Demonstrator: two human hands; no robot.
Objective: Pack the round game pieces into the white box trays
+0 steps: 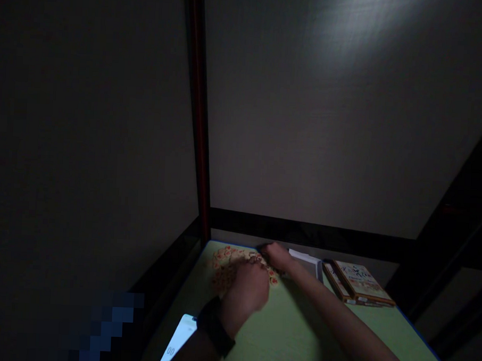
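A pile of round pieces [223, 275] with red marks, like Chinese chess pieces, lies spread on the pale green table [274, 331]. Over the pile's near right part is my left hand [249, 284], with a dark band on its wrist and its fingers curled in. What those fingers hold, if anything, is hidden. My right hand [276, 256] reaches to the far right edge of the pile, fingers bent down and closed; its fingertips are dark and their contents cannot be made out. Just right of that hand sits an open white box [311, 264], partly behind my right forearm.
Flat boxes [362, 281] with printed covers are stacked on the table's right side. A lit phone [178, 337] lies at the near left, partly covered by my left arm. Grey wall panels [307, 125] and a dark red post [199, 115] rise behind the table.
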